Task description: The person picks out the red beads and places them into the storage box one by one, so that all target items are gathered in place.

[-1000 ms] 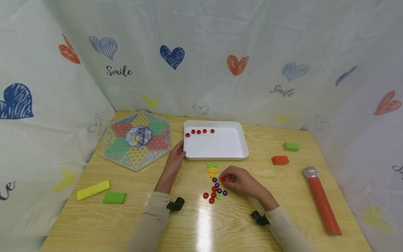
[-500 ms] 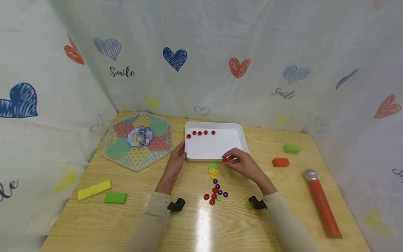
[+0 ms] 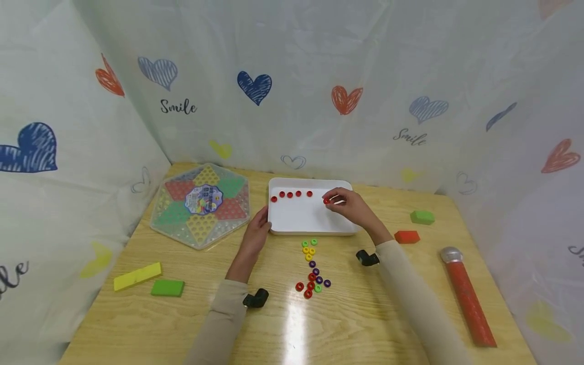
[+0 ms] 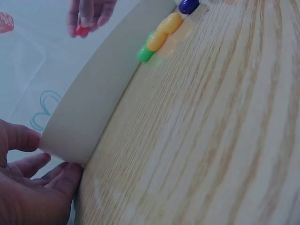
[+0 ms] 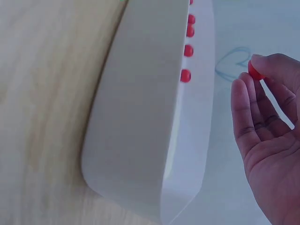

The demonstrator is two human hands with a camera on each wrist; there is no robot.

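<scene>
The word "Smile" is printed twice on the heart-patterned curtain (image 3: 292, 76) behind the table.

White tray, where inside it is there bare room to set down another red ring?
The white tray is bare right of the right hand and across its near half. The far left edge is crowded by a row of red rings, and the left hand touches the near left corner.

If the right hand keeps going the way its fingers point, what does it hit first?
The right hand, pinching a red ring over the white tray, points left along the row of red rings. It would probably meet the nearest ring of that row first, though its height above the tray is unclear.
</scene>
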